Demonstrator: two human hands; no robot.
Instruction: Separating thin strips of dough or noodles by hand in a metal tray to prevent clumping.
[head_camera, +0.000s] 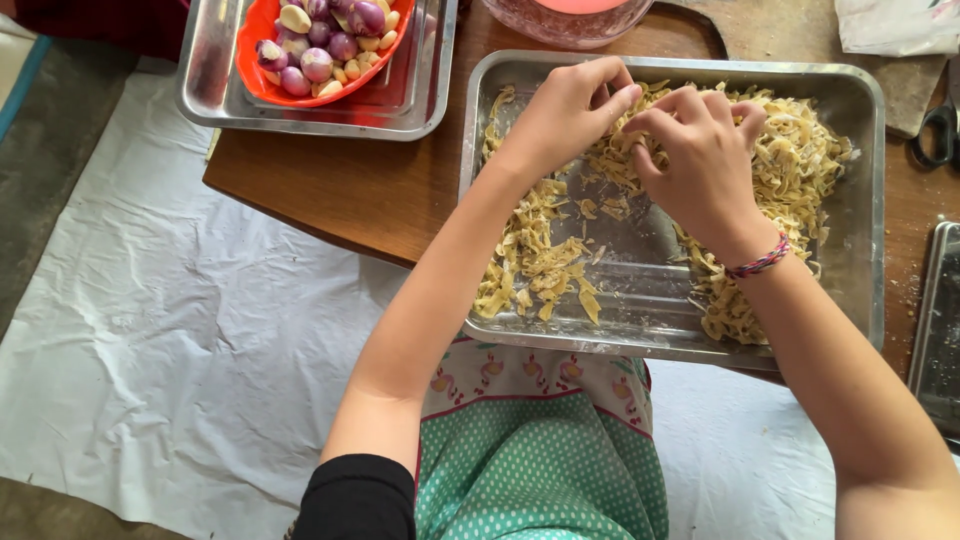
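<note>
Rectangular stainless-steel tray (865, 200) is sitting on the brown wooden worktop (380, 190), holding pale yellow, flour-dusted flat noodle strips (790, 160). The strips are lying in loose tangles: thick along the far and right sides, a thinner heap near the left wall, bare metal showing in the middle.

Left hand (565, 115) and right hand (700, 150) are meeting over the far middle of the tray, fingertips of both pinching closed on one clump of strips. A woven pink-and-blue bracelet (758, 263) is circling the right wrist.

Far left, a second steel tray (210, 90) is carrying a red plastic bowl (262, 85) of purple shallots and peeled garlic cloves (325, 45). Scissors (938, 125) are lying at the right edge.
</note>
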